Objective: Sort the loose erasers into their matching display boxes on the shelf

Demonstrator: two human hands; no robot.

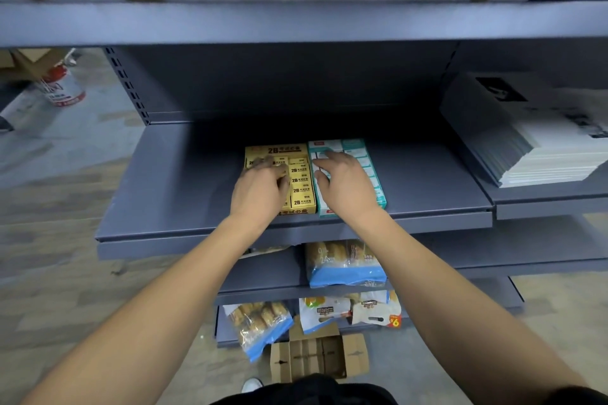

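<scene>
Two display boxes stand side by side on the grey shelf [184, 194]. The yellow box [301, 181] holds rows of yellow 2B erasers. The white and teal box [365, 158] to its right holds matching erasers. My left hand [260, 187] lies over the left column of the yellow box, fingers curled down onto a yellow eraser there. My right hand [345, 184] lies over the teal box with fingers spread and fairly straight, touching the erasers inside. Both hands hide much of the boxes' contents.
A stack of white booklets [539, 148] sits on the neighbouring shelf at right. Lower shelves hold snack bags [345, 263]. An open cardboard box [316, 355] lies on the floor below. A shelf board [296, 20] overhangs above.
</scene>
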